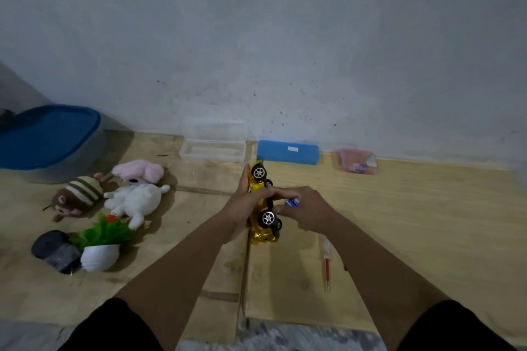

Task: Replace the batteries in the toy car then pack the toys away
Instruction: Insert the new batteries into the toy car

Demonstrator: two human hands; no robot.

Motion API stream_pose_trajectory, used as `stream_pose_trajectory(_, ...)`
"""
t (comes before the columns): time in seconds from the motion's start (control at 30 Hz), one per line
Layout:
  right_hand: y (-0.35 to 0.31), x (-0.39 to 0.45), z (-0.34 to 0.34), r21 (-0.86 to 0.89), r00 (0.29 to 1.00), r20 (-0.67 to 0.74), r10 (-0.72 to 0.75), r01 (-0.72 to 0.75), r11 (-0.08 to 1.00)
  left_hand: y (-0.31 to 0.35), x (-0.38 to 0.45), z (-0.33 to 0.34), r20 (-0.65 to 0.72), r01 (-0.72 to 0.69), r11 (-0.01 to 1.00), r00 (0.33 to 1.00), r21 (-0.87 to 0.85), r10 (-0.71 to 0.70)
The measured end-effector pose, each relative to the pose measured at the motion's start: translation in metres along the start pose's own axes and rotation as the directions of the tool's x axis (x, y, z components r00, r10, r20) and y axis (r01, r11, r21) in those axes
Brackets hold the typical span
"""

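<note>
A shiny yellow toy car (260,186) is turned on its side above the wooden floor, its wheels and underside facing right. My left hand (247,202) grips it around the body from the left. My right hand (306,209) is against the car's underside and pinches a small blue battery (292,202) between thumb and fingers. At the left lie the toys: a pink plush (138,170), a white plush (137,200), a brown striped plush (78,196) and a toy plant in a white pot (101,245).
A large bin with a blue lid (48,139) stands at the back left. By the wall sit a clear open box (212,149), a blue case (287,152) and a pink packet (357,165). A red screwdriver (327,263) lies at the right; a dark object (55,249) at the left.
</note>
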State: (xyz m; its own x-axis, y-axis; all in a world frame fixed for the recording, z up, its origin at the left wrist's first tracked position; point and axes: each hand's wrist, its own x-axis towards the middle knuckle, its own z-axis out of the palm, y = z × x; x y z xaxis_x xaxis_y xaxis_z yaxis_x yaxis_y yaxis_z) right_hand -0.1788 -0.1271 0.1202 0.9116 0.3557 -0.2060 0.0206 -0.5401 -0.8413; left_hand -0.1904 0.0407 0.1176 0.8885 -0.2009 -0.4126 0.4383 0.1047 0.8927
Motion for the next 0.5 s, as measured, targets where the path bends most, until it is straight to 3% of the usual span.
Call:
stream_pose_trajectory(0.07,-0.013,0.002,-0.003,0.001,1.000,-0.019,-0.025,0.025,1.000,0.007,-0.001,0.002,-0.038,-0.016,0.995,0.999,-0.095,0.012)
stream_pose_trajectory(0.2,-0.027,0.001,-0.014,-0.066,0.993,-0.089,-0.078,0.072,0.995,0.019,-0.005,-0.002,-0.022,-0.082,0.990,0.997,-0.113,0.080)
stream_pose_trajectory(0.5,-0.041,-0.012,-0.015,0.106,0.999,-0.032,0.010,-0.006,0.994,0.026,-0.014,-0.007,0.032,-0.122,0.987,0.992,-0.105,0.126)
